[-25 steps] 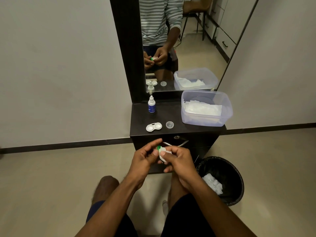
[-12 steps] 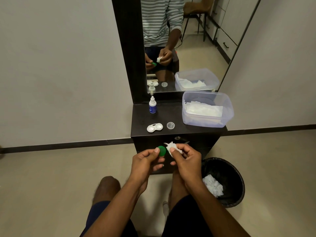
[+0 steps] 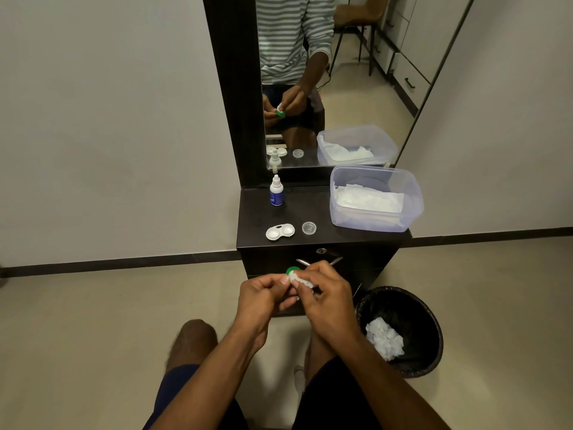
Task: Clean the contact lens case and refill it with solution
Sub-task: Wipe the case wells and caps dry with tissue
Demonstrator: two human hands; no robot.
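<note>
Tissue (image 3: 302, 279) pressed into green cap (image 3: 291, 270), both hand-held

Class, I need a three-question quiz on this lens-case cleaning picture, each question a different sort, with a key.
1. True or false: the left hand holds the green cap.
2. What does the right hand press on that cap? A tissue B bottle C lid
3. Fill in: the case lies on the cabinet beside a clear ____.

Key: 1 true; 2 A, the tissue; 3 cap.
</note>
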